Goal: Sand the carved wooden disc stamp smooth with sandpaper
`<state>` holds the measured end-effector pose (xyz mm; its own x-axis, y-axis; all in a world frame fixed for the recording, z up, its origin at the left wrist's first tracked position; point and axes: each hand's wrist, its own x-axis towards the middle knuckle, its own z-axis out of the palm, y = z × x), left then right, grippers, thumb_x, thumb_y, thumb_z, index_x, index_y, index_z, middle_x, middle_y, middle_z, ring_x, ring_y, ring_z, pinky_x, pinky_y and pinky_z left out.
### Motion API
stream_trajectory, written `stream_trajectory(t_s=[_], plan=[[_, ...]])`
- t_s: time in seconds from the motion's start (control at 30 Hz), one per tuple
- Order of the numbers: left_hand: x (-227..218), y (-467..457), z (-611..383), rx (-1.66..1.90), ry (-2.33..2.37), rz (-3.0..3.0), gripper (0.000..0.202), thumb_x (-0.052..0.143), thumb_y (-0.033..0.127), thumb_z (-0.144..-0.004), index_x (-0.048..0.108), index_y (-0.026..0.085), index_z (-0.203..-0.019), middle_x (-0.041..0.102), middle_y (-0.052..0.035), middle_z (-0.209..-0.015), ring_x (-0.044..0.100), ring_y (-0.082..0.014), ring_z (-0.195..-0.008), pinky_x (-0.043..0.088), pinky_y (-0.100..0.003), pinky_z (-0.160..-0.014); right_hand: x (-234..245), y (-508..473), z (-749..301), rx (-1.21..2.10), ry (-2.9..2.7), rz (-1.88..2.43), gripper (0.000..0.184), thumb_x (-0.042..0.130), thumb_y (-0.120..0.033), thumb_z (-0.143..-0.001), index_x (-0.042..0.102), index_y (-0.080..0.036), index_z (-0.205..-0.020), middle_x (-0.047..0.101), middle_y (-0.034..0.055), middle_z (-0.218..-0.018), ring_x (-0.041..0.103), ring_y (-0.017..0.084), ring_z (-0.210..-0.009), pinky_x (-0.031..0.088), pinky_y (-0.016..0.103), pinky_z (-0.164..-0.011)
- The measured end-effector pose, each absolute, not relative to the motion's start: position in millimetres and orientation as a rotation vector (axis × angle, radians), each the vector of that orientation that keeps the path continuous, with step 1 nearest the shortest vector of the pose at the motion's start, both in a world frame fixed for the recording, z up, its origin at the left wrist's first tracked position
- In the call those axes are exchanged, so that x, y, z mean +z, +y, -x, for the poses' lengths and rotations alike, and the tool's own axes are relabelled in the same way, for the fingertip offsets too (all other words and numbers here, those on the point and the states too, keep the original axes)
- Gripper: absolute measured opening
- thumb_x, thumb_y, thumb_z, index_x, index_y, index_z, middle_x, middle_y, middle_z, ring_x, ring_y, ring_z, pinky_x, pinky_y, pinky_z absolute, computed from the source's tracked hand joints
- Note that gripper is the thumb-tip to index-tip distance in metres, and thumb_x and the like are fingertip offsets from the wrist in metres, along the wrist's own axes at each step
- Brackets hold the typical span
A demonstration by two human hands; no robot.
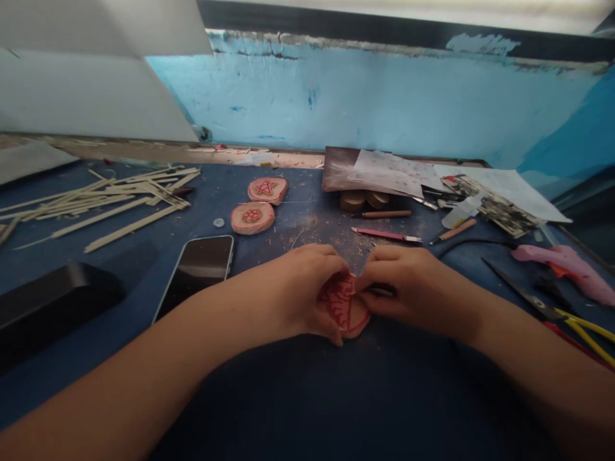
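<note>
A round wood slice (359,320) with a red rim and red branching marks lies on the blue table in front of me. My left hand (312,291) curls around its left side, thumb at the near edge and fingers at the far edge. Over the slice's right part, my right hand (401,282) is closed in a pinch, fingertips at the red marks. Whatever sits between those fingertips is too small or hidden to make out. Farther back rest two more wood slices, one with a red star (267,189), the other with a red flower-like pattern (252,218).
Thin wooden sticks (120,198) pile up at the left, near a phone (199,269) and a black object (57,304). A pink craft knife (387,235) lies beyond my hands. At right are a pink glue gun (569,269), scissors (548,307) and a small bottle (462,210).
</note>
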<state>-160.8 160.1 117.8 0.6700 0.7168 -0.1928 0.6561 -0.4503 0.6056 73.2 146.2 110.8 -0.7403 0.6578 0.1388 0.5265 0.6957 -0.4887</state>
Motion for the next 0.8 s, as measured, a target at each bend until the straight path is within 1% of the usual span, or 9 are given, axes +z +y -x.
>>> stream_trajectory(t_s=[0.07, 0.13, 0.23, 0.33, 0.47, 0.7, 0.8], plan=[[118.6, 159.8, 159.6, 0.105, 1.067, -2.225, 0.064, 0.091, 0.053, -0.058, 0.067, 0.028, -0.113, 0.063, 0.0028, -0.11, 0.06, -0.0193, -0.099, 0.046, -0.035, -0.084, 111.4, 145.5, -73.3, 0.7, -2.623, 0.889, 0.013, 0.074, -0.011, -0.085, 0.079, -0.021, -0.092, 0.065, -0.0002, -0.083, 0.062, 0.011, -0.07, 0.044, 0.022, -0.066], [120.1, 159.3, 158.3, 0.092, 1.068, -2.228, 0.063, 0.089, 0.054, -0.061, 0.068, 0.028, -0.113, 0.063, 0.002, -0.112, 0.06, -0.0195, -0.099, 0.046, -0.036, -0.084, 111.9, 145.2, -73.5, 0.695, -2.611, 0.898, 0.012, 0.074, -0.011, -0.086, 0.079, -0.021, -0.092, 0.066, -0.0002, -0.083, 0.062, 0.011, -0.071, 0.044, 0.022, -0.067], [122.7, 158.7, 156.9, 0.072, 1.081, -2.222, 0.06, 0.089, 0.048, -0.063, 0.068, 0.028, -0.115, 0.063, 0.0021, -0.114, 0.06, -0.0188, -0.1, 0.046, -0.036, -0.086, 112.5, 144.5, -73.1, 0.633, -2.575, 0.957, 0.012, 0.074, -0.01, -0.085, 0.079, -0.02, -0.091, 0.066, 0.0001, -0.082, 0.063, 0.011, -0.071, 0.045, 0.022, -0.067], [124.0, 158.8, 157.1, 0.059, 1.087, -2.214, 0.064, 0.09, 0.05, -0.061, 0.067, 0.027, -0.116, 0.063, 0.002, -0.112, 0.06, -0.0191, -0.101, 0.046, -0.035, -0.086, 113.2, 144.6, -72.3, 0.771, -2.593, 0.91, 0.017, 0.074, -0.008, -0.082, 0.079, -0.022, -0.088, 0.066, -0.0023, -0.08, 0.061, 0.009, -0.067, 0.043, 0.021, -0.064], [123.6, 159.9, 158.3, 0.068, 1.075, -2.217, 0.061, 0.09, 0.051, -0.062, 0.067, 0.028, -0.113, 0.062, 0.0031, -0.114, 0.06, -0.0185, -0.102, 0.046, -0.035, -0.086, 113.5, 146.8, -72.4, 0.645, -2.559, 0.981, 0.017, 0.072, -0.006, -0.081, 0.079, -0.02, -0.087, 0.066, -0.0009, -0.078, 0.061, 0.011, -0.069, 0.044, 0.022, -0.065], [124.0, 158.8, 158.0, 0.054, 1.086, -2.191, 0.059, 0.089, 0.051, -0.062, 0.067, 0.028, -0.111, 0.062, 0.0034, -0.108, 0.061, -0.0173, -0.096, 0.047, -0.034, -0.083, 113.8, 140.2, -70.0, 0.718, -2.58, 0.975, 0.016, 0.073, -0.008, -0.083, 0.08, -0.021, -0.089, 0.065, -0.0005, -0.084, 0.062, 0.01, -0.071, 0.045, 0.022, -0.067], [123.0, 158.0, 158.8, 0.073, 1.07, -2.197, 0.059, 0.089, 0.052, -0.062, 0.067, 0.028, -0.111, 0.062, 0.0036, -0.109, 0.061, -0.0172, -0.097, 0.046, -0.034, -0.084, 114.5, 139.5, -68.5, 0.786, -2.572, 0.99, 0.014, 0.074, -0.01, -0.084, 0.08, -0.022, -0.089, 0.066, -0.0004, -0.085, 0.062, 0.011, -0.072, 0.046, 0.021, -0.067]])
